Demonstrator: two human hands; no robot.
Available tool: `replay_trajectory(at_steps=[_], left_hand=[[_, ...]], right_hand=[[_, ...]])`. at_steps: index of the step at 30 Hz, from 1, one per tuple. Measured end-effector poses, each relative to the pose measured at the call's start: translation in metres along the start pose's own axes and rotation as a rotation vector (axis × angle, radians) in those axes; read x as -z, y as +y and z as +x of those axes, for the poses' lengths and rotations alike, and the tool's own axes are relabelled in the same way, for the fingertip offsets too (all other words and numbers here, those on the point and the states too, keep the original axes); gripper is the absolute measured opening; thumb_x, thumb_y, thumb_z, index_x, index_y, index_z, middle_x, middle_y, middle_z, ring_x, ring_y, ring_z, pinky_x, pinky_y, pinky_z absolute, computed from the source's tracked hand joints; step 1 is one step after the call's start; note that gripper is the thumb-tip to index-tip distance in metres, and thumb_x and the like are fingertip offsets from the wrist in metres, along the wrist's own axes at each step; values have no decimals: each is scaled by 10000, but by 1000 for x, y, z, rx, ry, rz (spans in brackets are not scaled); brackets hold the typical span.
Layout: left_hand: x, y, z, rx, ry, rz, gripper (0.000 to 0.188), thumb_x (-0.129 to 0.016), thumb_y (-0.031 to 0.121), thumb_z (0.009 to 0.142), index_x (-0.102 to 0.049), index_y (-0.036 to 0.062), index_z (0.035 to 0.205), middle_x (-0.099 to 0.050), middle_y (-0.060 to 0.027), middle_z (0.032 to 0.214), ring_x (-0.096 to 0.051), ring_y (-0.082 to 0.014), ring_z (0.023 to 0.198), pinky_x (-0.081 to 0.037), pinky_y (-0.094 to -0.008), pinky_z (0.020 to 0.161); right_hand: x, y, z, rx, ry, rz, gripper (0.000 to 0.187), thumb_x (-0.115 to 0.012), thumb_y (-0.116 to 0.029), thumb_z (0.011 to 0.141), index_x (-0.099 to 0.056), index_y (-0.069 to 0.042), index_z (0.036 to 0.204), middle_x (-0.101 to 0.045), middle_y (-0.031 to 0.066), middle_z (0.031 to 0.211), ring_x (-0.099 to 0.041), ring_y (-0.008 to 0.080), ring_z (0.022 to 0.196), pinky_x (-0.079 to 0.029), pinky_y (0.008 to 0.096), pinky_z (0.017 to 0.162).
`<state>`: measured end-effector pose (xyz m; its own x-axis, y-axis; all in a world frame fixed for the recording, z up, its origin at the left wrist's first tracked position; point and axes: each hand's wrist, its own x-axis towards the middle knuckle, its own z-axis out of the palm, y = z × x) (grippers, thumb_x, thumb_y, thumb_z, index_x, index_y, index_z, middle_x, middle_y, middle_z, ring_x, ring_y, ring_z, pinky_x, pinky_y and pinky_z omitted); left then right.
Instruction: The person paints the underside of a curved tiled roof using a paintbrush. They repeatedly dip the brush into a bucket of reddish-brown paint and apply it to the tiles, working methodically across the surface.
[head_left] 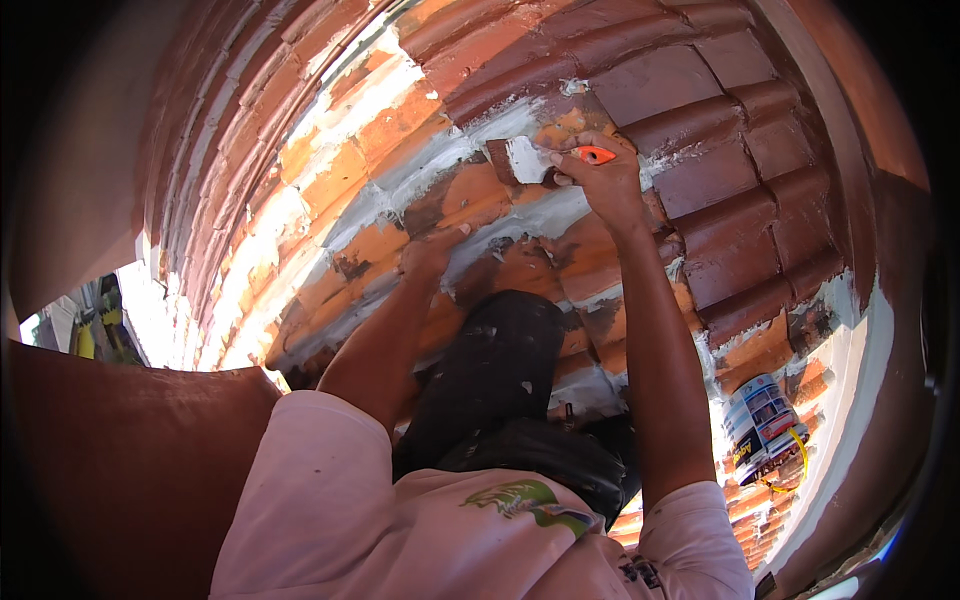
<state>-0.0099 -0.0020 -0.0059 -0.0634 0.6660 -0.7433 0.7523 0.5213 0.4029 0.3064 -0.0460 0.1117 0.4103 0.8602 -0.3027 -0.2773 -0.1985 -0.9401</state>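
My right hand (608, 178) grips a wide paintbrush (525, 160) with an orange handle, a pale ferrule and dark brown bristles. The bristles point left, at a ridge of the roof tiles (475, 190) smeared with grey-white coating. Lower and to the left, my left hand (430, 252) rests on the orange tiles, apart from the brush. One finger or the thumb stretches toward the right; the other fingers show only in part.
Glossy dark-brown painted tiles (715, 190) cover the upper right. A paint bucket (762, 425) with a yellow handle stands at the lower right, near a pale-edged wall (860, 400). My dark-trousered knee (515, 330) is bent between my arms. A brown surface (130, 460) borders the lower left.
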Motion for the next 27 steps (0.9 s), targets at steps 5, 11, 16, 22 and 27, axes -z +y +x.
replay_trajectory(at_steps=[5, 11, 16, 22, 27], left_hand=[[0, 5, -3, 10, 20, -4, 755, -925, 563, 840, -791, -36, 1280, -772, -189, 1246, -724, -281, 1130, -560, -407, 995], [-3, 1, -7, 11, 47, -11, 750, -925, 556, 845, -789, -39, 1280, -772, -186, 1243, -723, -277, 1123, -560, -405, 992], [-3, 0, -3, 27, -12, -32, 906, -887, 663, 810, -748, -48, 1353, -694, -251, 1382, -616, -346, 1310, -428, -431, 1137], [-2, -7, 4, 47, -79, -29, 1093, -841, 791, 768, -699, -58, 1441, -601, -329, 1549, -487, -430, 1535, -270, -464, 1312], [-9, -20, 11, 66, -66, -65, 1027, -864, 746, 778, -709, -13, 1452, -628, -304, 1527, -516, -432, 1507, -326, -471, 1281]], right_hand=[[-42, 47, 69, -137, -83, -195, 139, -854, 9, 889, -759, 9, 991, -770, 87, 864, -733, 146, 695, -592, 266, 620], [-37, 57, 79, 8, 12, -484, 141, -859, -70, 842, -765, 8, 912, -770, 101, 810, -731, 158, 682, -586, 315, 618], [-18, 33, 87, -49, 150, -446, 213, -863, -180, 785, -754, -9, 852, -758, 100, 763, -737, 225, 731, -592, 417, 725], [4, -28, 80, 265, 112, -900, 280, -907, -209, 850, -746, 6, 929, -752, 99, 781, -719, 162, 733, -581, 367, 648], [-6, -50, 72, 27, -79, -246, 208, -881, -162, 919, -757, -4, 976, -761, 90, 867, -708, 129, 749, -558, 304, 638]])
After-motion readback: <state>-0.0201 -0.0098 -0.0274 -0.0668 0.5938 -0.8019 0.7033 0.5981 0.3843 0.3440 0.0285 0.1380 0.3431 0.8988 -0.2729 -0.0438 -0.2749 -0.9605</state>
